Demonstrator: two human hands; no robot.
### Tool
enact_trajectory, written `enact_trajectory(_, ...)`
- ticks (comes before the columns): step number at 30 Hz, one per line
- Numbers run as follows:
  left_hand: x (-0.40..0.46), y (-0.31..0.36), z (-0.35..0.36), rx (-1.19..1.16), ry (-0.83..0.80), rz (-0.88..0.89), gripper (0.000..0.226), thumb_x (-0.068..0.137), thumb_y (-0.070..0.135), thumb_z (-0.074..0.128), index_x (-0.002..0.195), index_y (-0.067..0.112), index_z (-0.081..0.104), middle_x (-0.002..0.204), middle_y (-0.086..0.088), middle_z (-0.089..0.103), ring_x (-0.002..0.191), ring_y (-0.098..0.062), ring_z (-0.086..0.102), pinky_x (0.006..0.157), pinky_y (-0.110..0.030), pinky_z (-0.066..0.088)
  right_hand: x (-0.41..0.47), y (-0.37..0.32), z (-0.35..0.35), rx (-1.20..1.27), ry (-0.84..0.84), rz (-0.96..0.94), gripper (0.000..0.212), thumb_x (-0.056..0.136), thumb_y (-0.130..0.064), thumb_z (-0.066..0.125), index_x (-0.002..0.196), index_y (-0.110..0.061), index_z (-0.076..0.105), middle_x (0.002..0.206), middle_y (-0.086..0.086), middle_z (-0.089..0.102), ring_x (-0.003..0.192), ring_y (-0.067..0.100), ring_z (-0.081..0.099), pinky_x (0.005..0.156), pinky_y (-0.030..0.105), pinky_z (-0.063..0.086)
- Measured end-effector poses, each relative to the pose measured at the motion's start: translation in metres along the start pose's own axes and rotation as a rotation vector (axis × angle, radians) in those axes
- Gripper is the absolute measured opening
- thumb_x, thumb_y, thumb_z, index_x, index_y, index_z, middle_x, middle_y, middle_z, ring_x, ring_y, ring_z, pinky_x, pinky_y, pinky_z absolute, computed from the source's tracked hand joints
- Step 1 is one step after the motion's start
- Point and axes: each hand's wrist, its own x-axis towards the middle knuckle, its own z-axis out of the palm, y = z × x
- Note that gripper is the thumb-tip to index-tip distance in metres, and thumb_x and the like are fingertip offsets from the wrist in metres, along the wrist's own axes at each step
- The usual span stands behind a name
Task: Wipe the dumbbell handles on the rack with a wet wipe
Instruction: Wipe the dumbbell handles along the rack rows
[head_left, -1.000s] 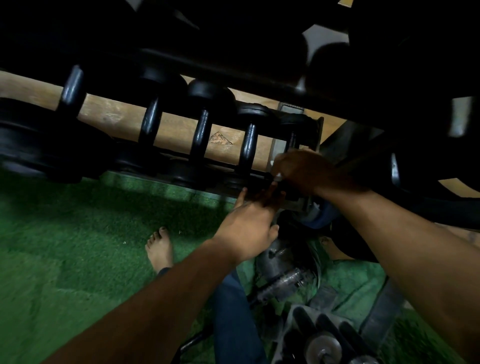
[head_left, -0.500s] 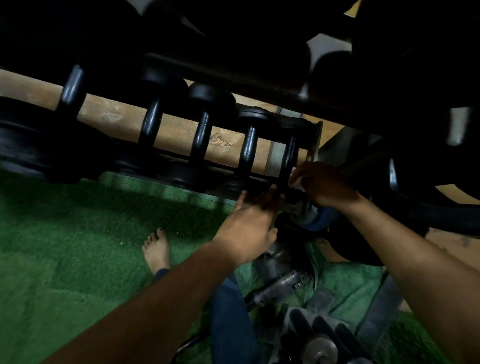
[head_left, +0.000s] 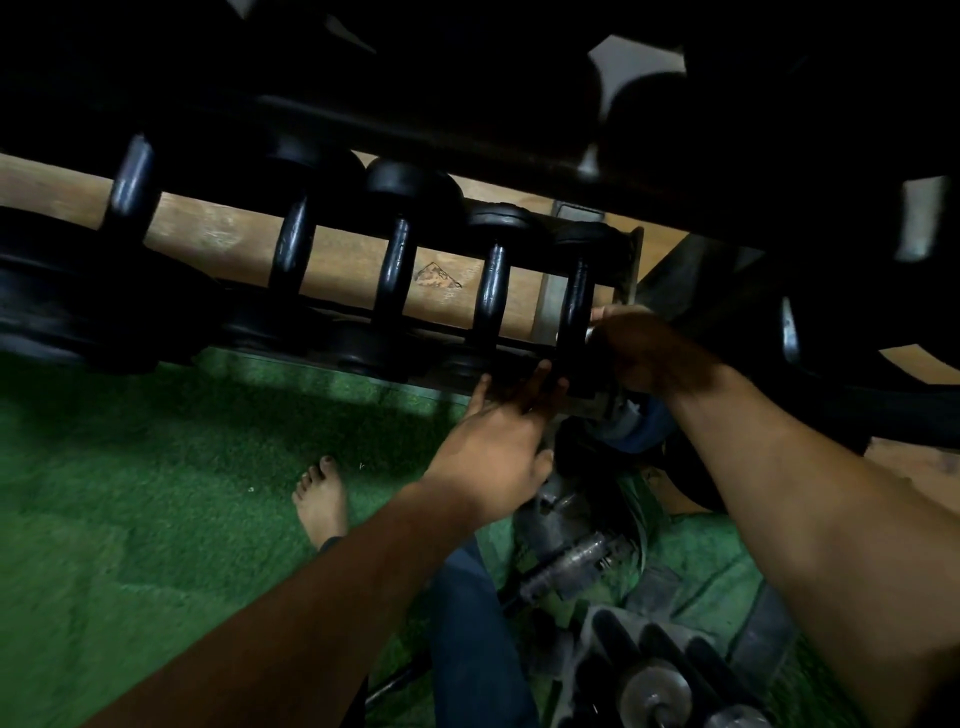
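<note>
Black dumbbells in a row on the rack (head_left: 363, 332). Right hand (head_left: 641, 348) curled round a pale wet wipe (head_left: 605, 314) at the last handle (head_left: 575, 306) on the rack's right end. Left hand (head_left: 498, 447) flat, fingers straight, touching the rack's front edge. Bare foot (head_left: 319, 501) on green turf (head_left: 130, 519) below the rack.

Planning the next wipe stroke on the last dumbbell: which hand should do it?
Probably the right. The right hand is curled beside the rightmost black dumbbell handle, with a bit of white wet wipe showing at its fingers. The left hand rests with straight fingers on the dark rack rail, seemingly bracing.
</note>
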Motion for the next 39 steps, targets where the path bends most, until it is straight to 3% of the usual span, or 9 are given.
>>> enact_trajectory(2, 0.001, -0.001, 0.000, -0.002, -0.006, -0.006, 0.078, 0.102, 0.038, 0.047, 0.164, 0.030, 0.000, 0.171, 0.002, -0.010, 0.153, -0.023, 0.025, 0.124, -0.044, -0.012, 0.005, 0.001, 0.002, 0.098, 0.019, 0.010, 0.028, 0.087, 0.012, 0.053, 0.112, 0.009, 0.066, 0.115, 0.034, 0.065, 0.098, 0.040, 0.068, 0.098, 0.050, 0.054)
enact_trajectory(4, 0.002, -0.002, 0.000, -0.001, -0.009, -0.007, 0.078, 0.102, 0.038, 0.048, 0.164, 0.030, 0.000, 0.171, 0.002, -0.010, 0.152, -0.023, 0.026, 0.124, -0.043, -0.012, 0.004, -0.002, 0.003, 0.148, 0.074, -0.010, 0.026, 0.091, 0.009, 0.053, 0.112, 0.003, 0.067, 0.095, 0.020, 0.071, 0.082, 0.027, 0.072, 0.070, 0.030, 0.062)
enact_trajectory(6, 0.002, -0.002, 0.001, 0.007, -0.008, -0.008, 0.078, 0.102, 0.039, 0.048, 0.164, 0.029, 0.001, 0.171, 0.002, -0.010, 0.152, -0.023, 0.027, 0.123, -0.044, -0.012, 0.007, -0.006, -0.001, 0.129, 0.083, -0.050, 0.041, 0.092, 0.008, 0.048, 0.132, 0.001, 0.058, 0.100, 0.008, 0.064, 0.086, 0.021, 0.063, 0.052, 0.017, 0.055)
enact_trajectory(9, 0.002, -0.003, 0.003, -0.003, -0.006, -0.006, 0.078, 0.102, 0.039, 0.047, 0.164, 0.029, 0.000, 0.171, 0.003, -0.010, 0.152, -0.023, 0.026, 0.122, -0.043, -0.014, 0.010, -0.015, 0.008, -0.012, 0.227, -0.079, 0.045, 0.099, 0.002, 0.046, 0.143, -0.004, 0.050, 0.119, 0.011, 0.060, 0.089, 0.017, 0.058, 0.069, 0.020, 0.053)
enact_trajectory(14, 0.001, -0.001, 0.001, -0.001, 0.007, -0.022, 0.077, 0.102, 0.039, 0.047, 0.164, 0.029, 0.002, 0.171, 0.003, -0.008, 0.154, -0.021, 0.020, 0.123, -0.042, -0.014, -0.002, -0.016, 0.029, 0.214, 0.539, -0.274, 0.026, 0.089, 0.001, 0.055, 0.103, -0.014, 0.071, 0.096, 0.016, 0.071, 0.075, 0.024, 0.064, 0.065, 0.033, 0.054)
enact_trajectory(18, 0.001, 0.001, -0.003, 0.002, 0.009, -0.023, 0.076, 0.102, 0.040, 0.049, 0.164, 0.029, 0.006, 0.171, 0.004, -0.004, 0.155, -0.019, 0.017, 0.124, -0.042, -0.009, -0.017, -0.017, 0.025, 0.150, 0.524, -0.392, 0.027, 0.085, 0.002, 0.060, 0.101, -0.017, 0.071, 0.099, 0.010, 0.073, 0.090, 0.024, 0.071, 0.078, 0.038, 0.061)
enact_trajectory(25, -0.008, 0.004, -0.011, -0.008, 0.051, -0.058, 0.073, 0.101, 0.041, 0.050, 0.163, 0.022, 0.017, 0.170, 0.000, 0.014, 0.154, -0.017, 0.021, 0.127, -0.040, 0.000, -0.041, -0.017, 0.030, -0.022, 0.439, -0.568, 0.022, 0.091, -0.013, 0.066, 0.112, -0.017, 0.063, 0.097, 0.002, 0.072, 0.086, 0.013, 0.070, 0.070, 0.026, 0.058)
enact_trajectory(35, -0.064, -0.029, -0.033, 0.003, 0.101, -0.130, 0.074, 0.101, 0.043, 0.052, 0.163, 0.018, 0.020, 0.169, -0.001, 0.019, 0.155, -0.016, 0.019, 0.127, -0.040, 0.006, -0.090, -0.006, 0.081, -0.188, 0.349, -0.584, 0.029, 0.089, -0.019, 0.070, 0.083, -0.045, 0.058, 0.096, -0.017, 0.065, 0.096, 0.015, 0.066, 0.089, 0.046, 0.056)
enact_trajectory(39, -0.109, -0.049, -0.055, -0.009, 0.155, -0.149, 0.074, 0.102, 0.042, 0.052, 0.163, 0.017, 0.019, 0.170, 0.000, 0.015, 0.156, -0.015, 0.014, 0.128, -0.041, 0.006, -0.130, -0.013, 0.120, -0.262, 0.394, -0.634, 0.012, 0.091, -0.023, 0.069, 0.086, -0.030, 0.061, 0.085, -0.015, 0.064, 0.084, 0.018, 0.067, 0.080, 0.040, 0.056)
